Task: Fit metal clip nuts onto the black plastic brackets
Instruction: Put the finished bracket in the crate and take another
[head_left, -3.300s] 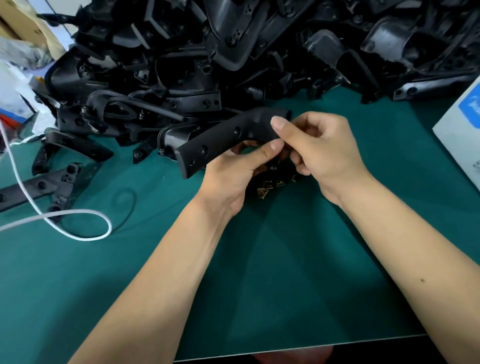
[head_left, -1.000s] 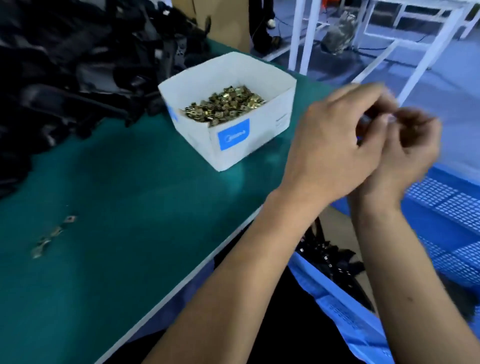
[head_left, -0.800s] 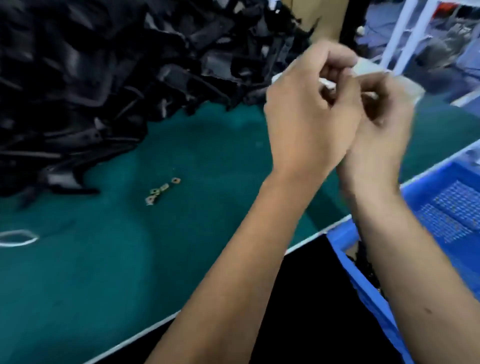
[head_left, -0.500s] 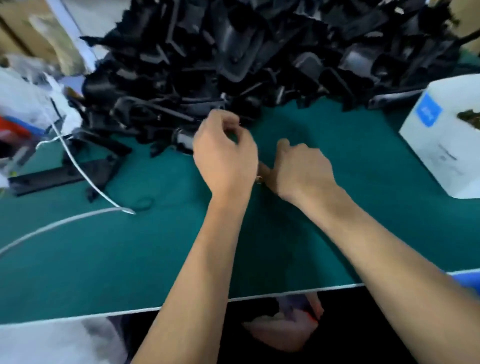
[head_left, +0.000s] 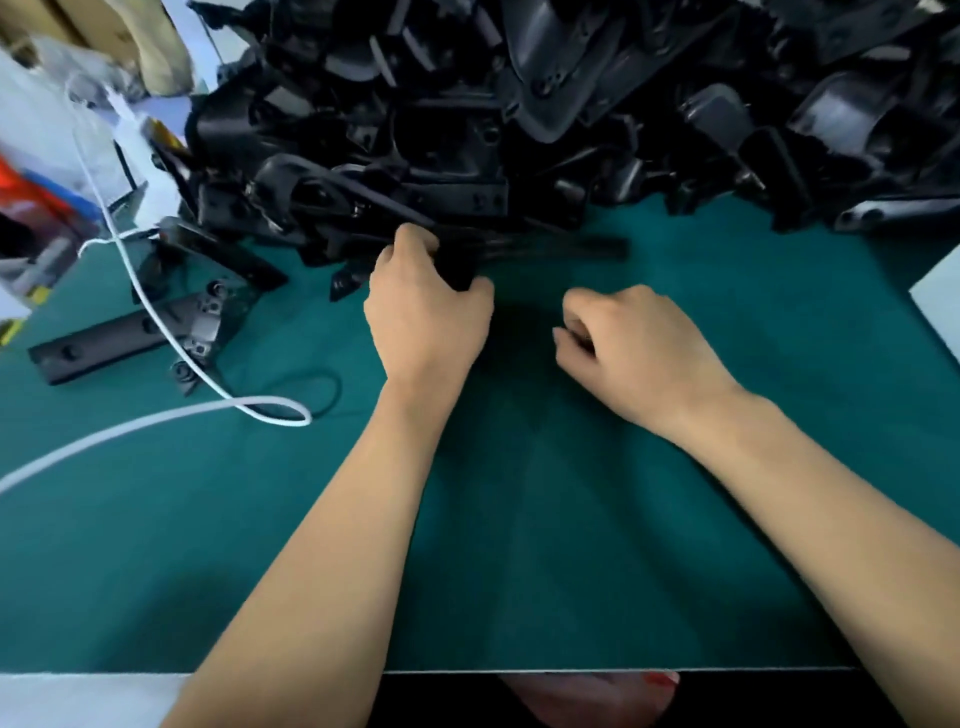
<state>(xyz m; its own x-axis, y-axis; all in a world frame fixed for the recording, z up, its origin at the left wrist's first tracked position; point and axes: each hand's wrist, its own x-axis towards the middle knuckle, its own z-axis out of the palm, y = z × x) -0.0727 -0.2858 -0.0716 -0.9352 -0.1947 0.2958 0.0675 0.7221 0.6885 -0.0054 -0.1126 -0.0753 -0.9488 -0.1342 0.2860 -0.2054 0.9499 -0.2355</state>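
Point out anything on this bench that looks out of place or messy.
A white cable trails loose across the green mat, draped over a lone bracket and looping near the left hand; it could snag. The bracket pile is a tangled heap spilling onto the mat. Nothing looks broken.

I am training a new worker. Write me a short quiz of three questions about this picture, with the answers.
1. True or false: the left hand grips a black bracket at the pile's edge.
2. Which lies left of the hands on the green mat? A) white cable B) scissors C) a cup
3. Fill in: the right hand has its fingers ____.

Key: 1 true; 2 A; 3 curled.
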